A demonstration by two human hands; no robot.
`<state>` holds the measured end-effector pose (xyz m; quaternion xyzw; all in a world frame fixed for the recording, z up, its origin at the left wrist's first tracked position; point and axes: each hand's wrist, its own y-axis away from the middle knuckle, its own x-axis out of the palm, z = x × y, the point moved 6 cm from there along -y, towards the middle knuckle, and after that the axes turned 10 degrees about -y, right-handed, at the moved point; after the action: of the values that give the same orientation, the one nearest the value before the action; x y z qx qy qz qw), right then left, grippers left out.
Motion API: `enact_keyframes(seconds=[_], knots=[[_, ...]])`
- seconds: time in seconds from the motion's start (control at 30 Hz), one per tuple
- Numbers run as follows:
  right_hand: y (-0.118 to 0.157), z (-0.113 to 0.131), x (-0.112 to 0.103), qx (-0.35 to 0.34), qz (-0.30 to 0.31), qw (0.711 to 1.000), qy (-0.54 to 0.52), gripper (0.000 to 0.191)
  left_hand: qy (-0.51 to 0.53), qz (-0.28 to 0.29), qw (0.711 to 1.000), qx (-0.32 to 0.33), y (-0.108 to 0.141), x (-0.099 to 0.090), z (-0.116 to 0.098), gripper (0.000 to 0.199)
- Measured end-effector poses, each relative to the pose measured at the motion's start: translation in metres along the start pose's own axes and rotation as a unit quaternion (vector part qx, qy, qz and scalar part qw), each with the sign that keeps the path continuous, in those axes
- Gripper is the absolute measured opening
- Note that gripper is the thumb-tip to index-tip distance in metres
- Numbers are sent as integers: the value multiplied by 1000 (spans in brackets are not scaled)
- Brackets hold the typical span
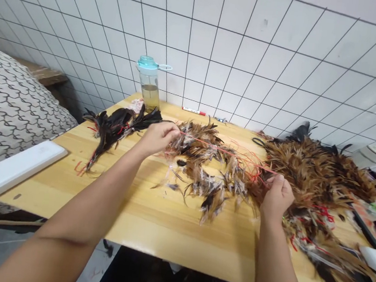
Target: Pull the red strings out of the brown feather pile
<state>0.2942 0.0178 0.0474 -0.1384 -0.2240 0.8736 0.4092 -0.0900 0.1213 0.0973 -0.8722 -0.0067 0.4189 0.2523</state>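
Observation:
A thin red string (221, 149) runs across the middle of the table between my two hands. My left hand (159, 138) pinches its left end, and my right hand (277, 197) is closed on the string at the right. More red strands lie tangled near my right hand. Under the string sits a loose heap of brown and white feathers (200, 179), with single feathers scattered in front of it. Dark feather bundles (114, 125) tied with red lie left of my left hand. A large pile of brown feathers (310, 174) spreads beside my right hand.
A water bottle (151, 86) with a teal lid stands at the back left. A red and white marker (193, 111) lies by the tiled wall (220, 49). A white oblong device (16, 170) rests at the wooden table's (176, 235) left edge. Patterned fabric (11, 96) is at far left.

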Motion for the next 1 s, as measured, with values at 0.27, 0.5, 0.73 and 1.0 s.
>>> enact_keyframes(seconds=[0.27,0.5,0.73,1.0], knots=[[-14,1,-20,-75,-72,991,82,40,194,-201,957,-75,-25,-54,29,27],[-35,-11,-46,-109,-157,952,239,30,150,-215,964,-35,-28,-64,12,34],[0,23,-5,-234,-77,919,308,31,69,-66,995,-12,-12,-31,-51,20],[33,47,28,-311,68,908,271,45,160,104,981,19,-32,53,-153,23]])
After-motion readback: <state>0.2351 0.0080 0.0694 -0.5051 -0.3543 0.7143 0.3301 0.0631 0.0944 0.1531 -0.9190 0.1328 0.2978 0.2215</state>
